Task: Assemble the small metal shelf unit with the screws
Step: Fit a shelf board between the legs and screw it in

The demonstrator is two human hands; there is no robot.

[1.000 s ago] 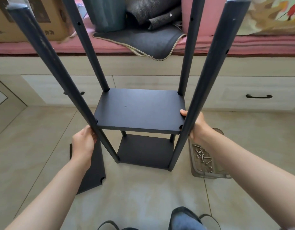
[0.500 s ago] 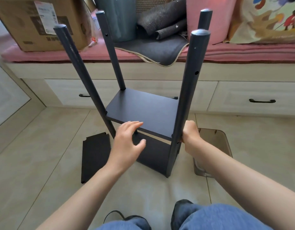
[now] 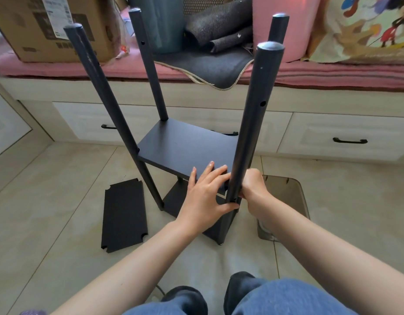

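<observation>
Gripped by the right hand (image 3: pixel 253 187) is the near pole (image 3: pixel 251 123); the shelf's (image 3: pixel 185 144) near-right corner is pressed flat-fingered by the left hand (image 3: pixel 205 196). Holes should be aligned before screwing.

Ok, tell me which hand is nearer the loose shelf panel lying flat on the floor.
Left. The left hand rests on the unit's middle shelf, just right of the loose panel. The right hand is farther off, beyond the front right post, gripping it.
</observation>
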